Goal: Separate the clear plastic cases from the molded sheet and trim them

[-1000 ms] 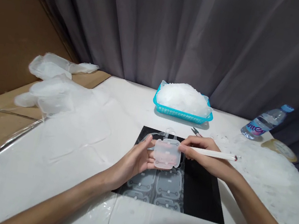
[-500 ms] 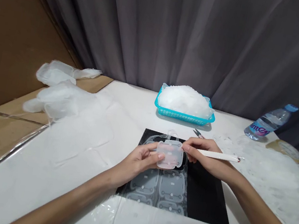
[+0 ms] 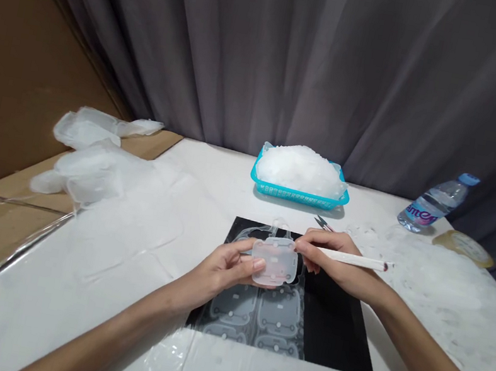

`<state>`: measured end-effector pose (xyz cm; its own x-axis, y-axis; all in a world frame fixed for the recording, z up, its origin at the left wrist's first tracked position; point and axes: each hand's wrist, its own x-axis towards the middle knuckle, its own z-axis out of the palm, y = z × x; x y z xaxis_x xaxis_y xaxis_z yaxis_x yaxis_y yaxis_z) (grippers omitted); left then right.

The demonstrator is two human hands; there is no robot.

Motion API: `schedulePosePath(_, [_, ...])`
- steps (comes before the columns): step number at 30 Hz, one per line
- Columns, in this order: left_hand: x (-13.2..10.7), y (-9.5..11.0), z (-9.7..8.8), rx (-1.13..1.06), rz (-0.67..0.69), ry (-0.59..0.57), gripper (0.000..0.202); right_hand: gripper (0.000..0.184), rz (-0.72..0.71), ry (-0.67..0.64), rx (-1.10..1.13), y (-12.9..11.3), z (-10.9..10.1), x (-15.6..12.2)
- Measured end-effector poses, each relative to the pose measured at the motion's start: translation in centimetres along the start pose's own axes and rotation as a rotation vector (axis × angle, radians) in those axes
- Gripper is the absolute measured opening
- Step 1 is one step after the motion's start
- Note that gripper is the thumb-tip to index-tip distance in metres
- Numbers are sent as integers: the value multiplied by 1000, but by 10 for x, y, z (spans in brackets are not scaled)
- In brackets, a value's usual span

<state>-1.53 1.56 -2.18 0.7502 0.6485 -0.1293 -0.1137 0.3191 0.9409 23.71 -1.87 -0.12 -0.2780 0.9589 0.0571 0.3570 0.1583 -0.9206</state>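
Note:
My left hand (image 3: 226, 267) pinches a small translucent plastic piece (image 3: 274, 262), rounded and square, held a little above a black mat (image 3: 338, 329). My right hand (image 3: 335, 261) grips a thin white stick-like tool (image 3: 354, 260) whose front end meets the right edge of that piece. On the mat under the hands lies a clear sheet of similar moulded plastic pieces (image 3: 261, 312) in rows.
A turquoise basket (image 3: 299, 189) heaped with clear plastic bits stands behind the mat, small snips (image 3: 324, 224) beside it. A water bottle (image 3: 437, 203) and a roll of tape (image 3: 462, 246) lie at the right. Crumpled clear plastic bags (image 3: 89, 157) and cardboard (image 3: 3, 104) fill the left.
The left hand has tilted the plastic piece flatter and lowered it slightly towards the mat. The right hand with the tool stays at the piece's right edge.

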Motion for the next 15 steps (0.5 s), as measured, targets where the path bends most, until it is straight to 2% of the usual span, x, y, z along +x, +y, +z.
schedulePosePath(5, [1,-1,1,67,-2,-3,41,26,31,8,13,1,1,0])
schedulePosePath(8, [0,-4,-3,241,37,-3,46,25,12,54,-18,0,3,1])
schedulePosePath(10, [-3,-5,-11,508,96,15,51,26,4,157,-44,0,1,2])
schedulePosePath(12, [-8,-6,-24,852,127,28,59,30,21,325,-42,1,-8,6])
schedulePosePath(15, [-13,-7,-48,1155,93,-4,74,35,21,642,-58,4,-39,21])
